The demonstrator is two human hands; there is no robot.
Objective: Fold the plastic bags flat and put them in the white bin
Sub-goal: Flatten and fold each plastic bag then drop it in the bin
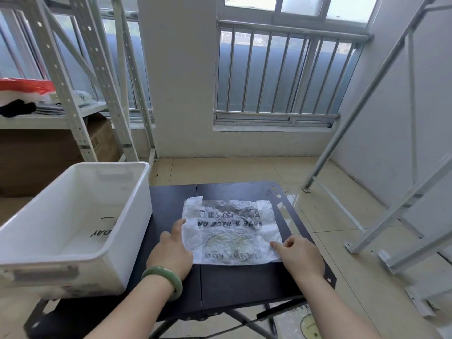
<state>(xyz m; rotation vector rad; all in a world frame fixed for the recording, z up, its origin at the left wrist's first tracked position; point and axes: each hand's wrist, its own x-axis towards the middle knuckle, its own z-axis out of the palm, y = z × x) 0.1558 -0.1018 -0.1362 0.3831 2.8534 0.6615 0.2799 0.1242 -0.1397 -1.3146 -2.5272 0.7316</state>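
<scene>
A translucent white plastic bag [232, 231] with black print lies spread flat on the black folding table [244, 282]. My left hand [171, 250], a green bangle on its wrist, pinches the bag's near left edge. At the near right corner my right hand [300, 255] rests with curled fingers, thumb on the plastic. The white bin [122, 236] stands on the table's left side, right beside my left hand. A folded printed bag [97, 232] lies flat on its bottom.
Grey metal shelving [80, 94] with cardboard boxes stands behind the bin. A slanted metal rack frame [381, 167] fills the right side. Another printed bag [300, 324] lies on the tiled floor under the table. A barred window [281, 74] is ahead.
</scene>
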